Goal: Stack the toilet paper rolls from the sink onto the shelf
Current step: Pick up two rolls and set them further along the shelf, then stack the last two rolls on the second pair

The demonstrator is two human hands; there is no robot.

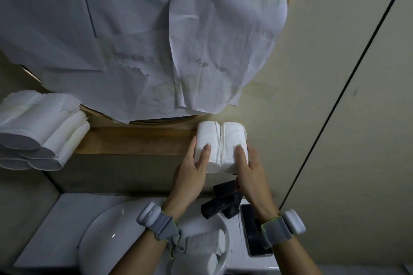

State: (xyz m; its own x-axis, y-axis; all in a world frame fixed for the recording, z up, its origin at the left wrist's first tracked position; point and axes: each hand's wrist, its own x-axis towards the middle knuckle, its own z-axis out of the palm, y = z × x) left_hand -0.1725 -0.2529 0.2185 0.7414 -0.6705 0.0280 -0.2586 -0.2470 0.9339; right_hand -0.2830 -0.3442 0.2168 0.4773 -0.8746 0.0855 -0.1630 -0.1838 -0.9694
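While both of my hands are raised to the wooden shelf (138,140), each is clamped on one toilet paper roll: my left hand (192,174) wraps the left roll (206,143) and my right hand (251,174) wraps the right roll (233,143). The two rolls touch side by side at the shelf's right end, though I cannot tell whether they rest on it. A pile of stacked rolls (38,136) lies at the shelf's left end. More rolls (205,245) sit in the white sink (100,236) below, near a black faucet (221,203) and a phone (254,232).
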